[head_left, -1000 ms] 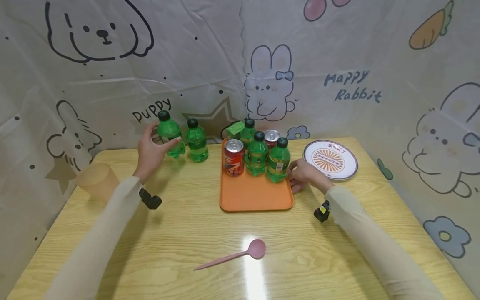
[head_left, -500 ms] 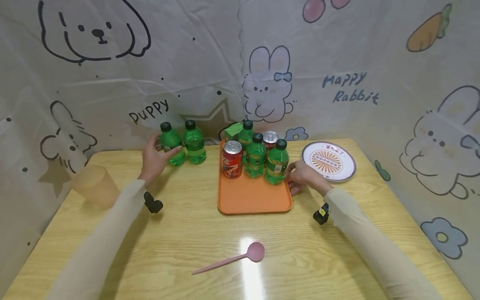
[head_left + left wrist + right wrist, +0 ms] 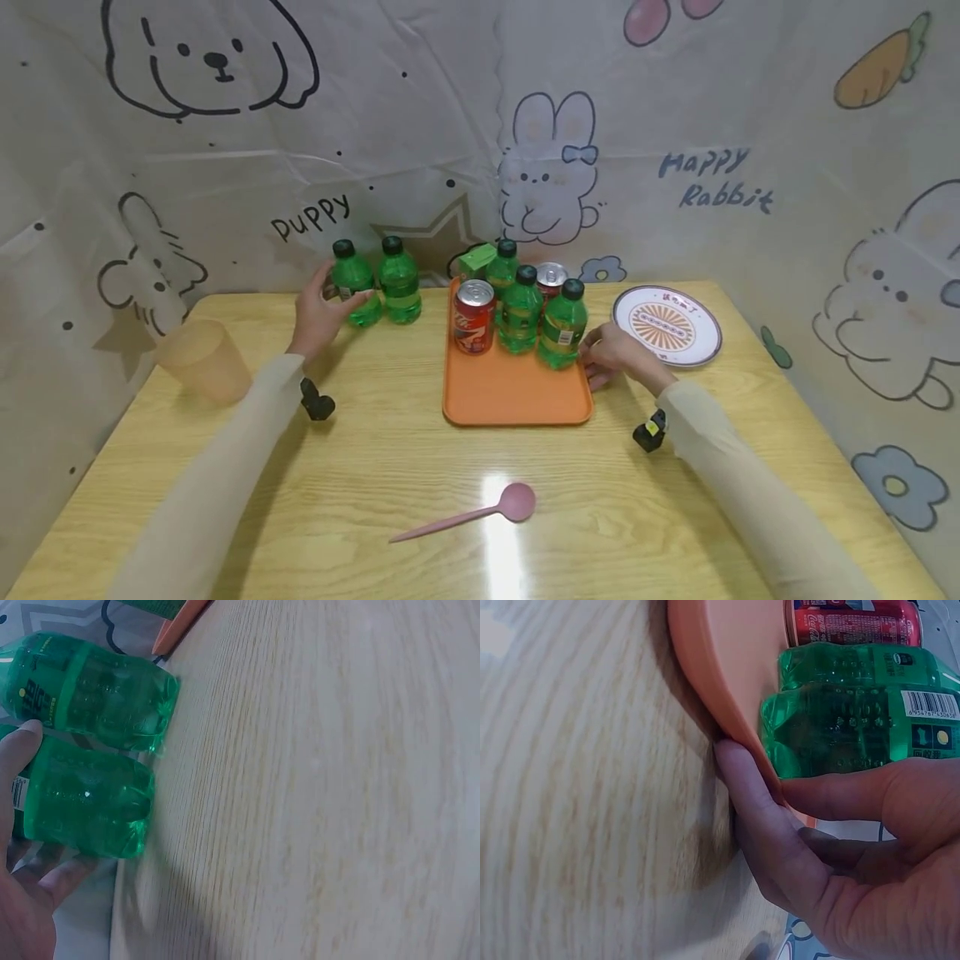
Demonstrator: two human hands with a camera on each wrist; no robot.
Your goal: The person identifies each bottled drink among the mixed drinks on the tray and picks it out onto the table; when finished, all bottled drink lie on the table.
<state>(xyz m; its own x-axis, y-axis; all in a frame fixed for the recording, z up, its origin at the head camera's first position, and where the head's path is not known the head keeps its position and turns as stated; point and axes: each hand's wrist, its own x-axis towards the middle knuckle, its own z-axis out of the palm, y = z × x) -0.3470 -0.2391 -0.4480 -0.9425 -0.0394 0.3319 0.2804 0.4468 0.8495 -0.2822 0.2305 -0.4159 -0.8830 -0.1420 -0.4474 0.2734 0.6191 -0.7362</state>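
My left hand (image 3: 318, 315) holds a green soda bottle (image 3: 352, 273), thumb on the label side and fingers around the other side. The bottle stands upright on the table, close beside a second green bottle (image 3: 105, 690). On the right, my right hand (image 3: 840, 847) pinches the rim of an orange tray (image 3: 517, 396), with the thumb at the rim's top edge and fingers outside it. The tray carries several green bottles, including one (image 3: 562, 333) near the right thumb, a red soda can (image 3: 474, 317) and another can (image 3: 552, 277) behind.
A green box (image 3: 477, 260) stands at the tray's back left corner. A white patterned plate (image 3: 667, 325) lies right of the tray. A pink spoon (image 3: 516, 502) lies in front, and a translucent orange cup (image 3: 206, 362) at left. A printed cloth (image 3: 420, 125) hangs behind the table.
The left hand has lowered the green bottle from a raised, tilted position to the table beside the other bottle. The right hand has stayed at the tray's rim. The head view shifts slightly.
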